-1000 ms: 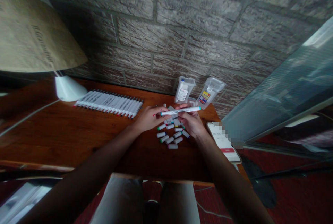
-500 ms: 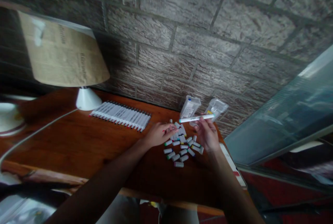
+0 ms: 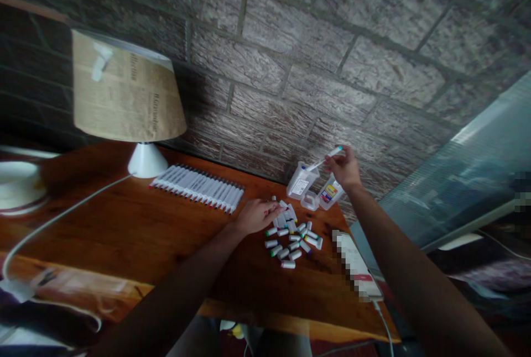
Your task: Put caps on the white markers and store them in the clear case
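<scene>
My right hand [image 3: 344,169] pinches a white marker [image 3: 334,152] with a teal end. The marker slants down to the left, its lower end at the mouth of a clear plastic case [image 3: 297,183]. Inside that case stands a marker with a blue end [image 3: 303,168]. My left hand [image 3: 255,216] rests on the table beside loose marker caps [image 3: 294,238], fingers stretched towards them and nothing visible in its grasp. To its left, several white markers [image 3: 199,185] lie side by side in a row.
A second clear case [image 3: 329,191] with a yellow label stands right of the first. At the right table edge lies a phone [image 3: 359,268] with a cable. A lamp [image 3: 147,161] and a white bowl-like vessel [image 3: 20,185] stand left. A brick wall [image 3: 265,80] rises behind.
My right hand has moved up and away with the marker, from above the caps to the mouth of the left case. The marker has turned steeper. My left hand stays near the caps.
</scene>
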{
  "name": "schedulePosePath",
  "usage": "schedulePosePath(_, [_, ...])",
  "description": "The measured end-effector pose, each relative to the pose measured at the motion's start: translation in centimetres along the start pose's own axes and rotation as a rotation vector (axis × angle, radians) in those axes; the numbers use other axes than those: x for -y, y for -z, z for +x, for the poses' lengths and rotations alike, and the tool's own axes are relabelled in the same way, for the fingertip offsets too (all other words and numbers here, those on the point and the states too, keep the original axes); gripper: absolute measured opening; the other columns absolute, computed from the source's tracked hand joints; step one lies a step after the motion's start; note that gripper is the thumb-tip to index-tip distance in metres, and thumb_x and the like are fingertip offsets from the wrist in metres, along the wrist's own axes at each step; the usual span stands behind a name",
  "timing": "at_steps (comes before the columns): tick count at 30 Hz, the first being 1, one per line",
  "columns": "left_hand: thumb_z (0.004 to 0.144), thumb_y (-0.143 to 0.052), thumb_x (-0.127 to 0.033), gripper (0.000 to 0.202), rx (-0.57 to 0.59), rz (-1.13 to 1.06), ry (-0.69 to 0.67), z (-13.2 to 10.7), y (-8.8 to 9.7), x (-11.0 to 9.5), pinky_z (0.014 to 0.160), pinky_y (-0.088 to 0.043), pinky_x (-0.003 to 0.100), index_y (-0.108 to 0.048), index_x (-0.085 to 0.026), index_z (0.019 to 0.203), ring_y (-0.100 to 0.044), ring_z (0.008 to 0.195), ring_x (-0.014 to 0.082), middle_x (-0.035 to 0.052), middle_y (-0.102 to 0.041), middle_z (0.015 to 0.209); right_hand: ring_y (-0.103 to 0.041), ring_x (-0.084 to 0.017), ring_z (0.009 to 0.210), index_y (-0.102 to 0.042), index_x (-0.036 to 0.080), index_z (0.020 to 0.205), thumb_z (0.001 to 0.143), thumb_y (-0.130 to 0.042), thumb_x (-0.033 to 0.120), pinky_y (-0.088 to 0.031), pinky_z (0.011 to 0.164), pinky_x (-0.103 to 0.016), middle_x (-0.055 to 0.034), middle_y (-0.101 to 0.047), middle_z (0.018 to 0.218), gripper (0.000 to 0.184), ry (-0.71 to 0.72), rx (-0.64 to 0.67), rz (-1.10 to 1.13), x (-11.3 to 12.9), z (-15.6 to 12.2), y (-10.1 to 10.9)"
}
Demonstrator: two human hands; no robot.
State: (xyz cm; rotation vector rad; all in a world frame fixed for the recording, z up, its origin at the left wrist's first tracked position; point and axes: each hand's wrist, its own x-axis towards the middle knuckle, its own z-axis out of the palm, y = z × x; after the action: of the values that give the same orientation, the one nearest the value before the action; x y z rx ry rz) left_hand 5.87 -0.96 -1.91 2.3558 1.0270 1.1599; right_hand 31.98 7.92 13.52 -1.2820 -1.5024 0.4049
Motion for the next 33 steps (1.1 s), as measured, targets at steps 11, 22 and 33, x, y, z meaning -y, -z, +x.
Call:
schedulePosePath(11, [0.100, -0.047, -0.044, 0.036, 0.000, -0.009, 0.017, 0.2, -0.3, 0.4, 0.060, -0.037, 0.025, -0.071, -0.020, 0.086, -0.064, 0.066, 0.0147, 0.0035, -0.072, 0.074, -0.065, -0.012, 0.050, -0.071, 0.019, 0.097, 0.087, -0.068, 0.034, -0.053, 0.064, -0.026, -0.0028, -0.075, 0.082, 0.018, -0.138, 0.190, -0.552, -0.6, -0.1, -3.2])
schedulePosePath(22, [0.100, -0.046, -0.046, 0.040, 0.004, 0.032, 0.034, 0.3, -0.3, 0.3, 0.059, -0.035, 0.026, -0.071, -0.020, 0.082, -0.064, 0.067, 0.0157, 0.0041, -0.072, 0.073, -0.066, -0.014, 0.049, -0.075, 0.020, 0.093, 0.090, -0.067, 0.035, -0.050, 0.060, -0.024, 0.0009, -0.072, 0.064, 0.017, -0.144, 0.328, -0.590, -0.4, -0.5, -3.2])
schedulePosePath(33, [0.101, -0.045, -0.043, 0.038, -0.003, -0.038, 0.033, 0.2, -0.3, 0.7, 0.064, -0.041, 0.024, -0.068, -0.019, 0.082, -0.065, 0.069, 0.0149, 0.0040, -0.072, 0.076, -0.064, -0.012, 0.046, -0.074, 0.018, 0.099, 0.088, -0.063, 0.026, -0.049, 0.056, -0.023, -0.0024, -0.076, 0.076, 0.018, -0.115, 0.295, -0.435, -0.4, -1.4, -2.7])
